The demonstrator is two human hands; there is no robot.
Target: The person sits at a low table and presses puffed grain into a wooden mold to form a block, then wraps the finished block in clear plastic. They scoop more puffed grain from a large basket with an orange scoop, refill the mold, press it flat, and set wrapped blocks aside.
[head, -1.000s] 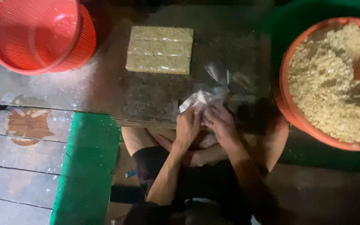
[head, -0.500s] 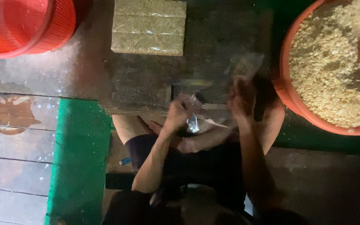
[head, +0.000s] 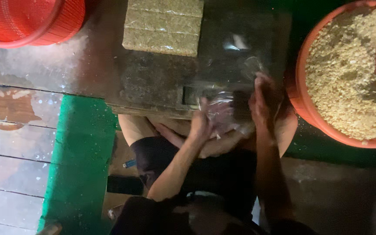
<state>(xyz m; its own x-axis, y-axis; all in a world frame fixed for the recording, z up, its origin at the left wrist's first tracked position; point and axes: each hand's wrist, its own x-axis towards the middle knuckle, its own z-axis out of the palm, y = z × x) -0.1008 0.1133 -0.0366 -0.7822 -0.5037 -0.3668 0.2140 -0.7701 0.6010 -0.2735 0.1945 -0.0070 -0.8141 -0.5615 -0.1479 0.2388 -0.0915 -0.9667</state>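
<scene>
Both hands, left hand [head: 201,124] and right hand [head: 262,102], are grasping a clear plastic bag [head: 223,114] at the dark work board's [head: 157,82] near edge; spreading its mouth evenly probably helps. Grain-filled orange basin [head: 312,117] is sitting right.

A clear plastic bag [head: 225,114] is stretched between the left hand [head: 200,124] and the right hand [head: 261,102], just over the near edge of a dark work board [head: 153,82]. The film is thin, see-through and crumpled, catching pale glints of light; its mouth seems spread open, though blur hides the exact shape. The left hand pinches its left side, while the right hand grips the right edge, slightly higher. Whether anything is inside cannot be told.
</scene>
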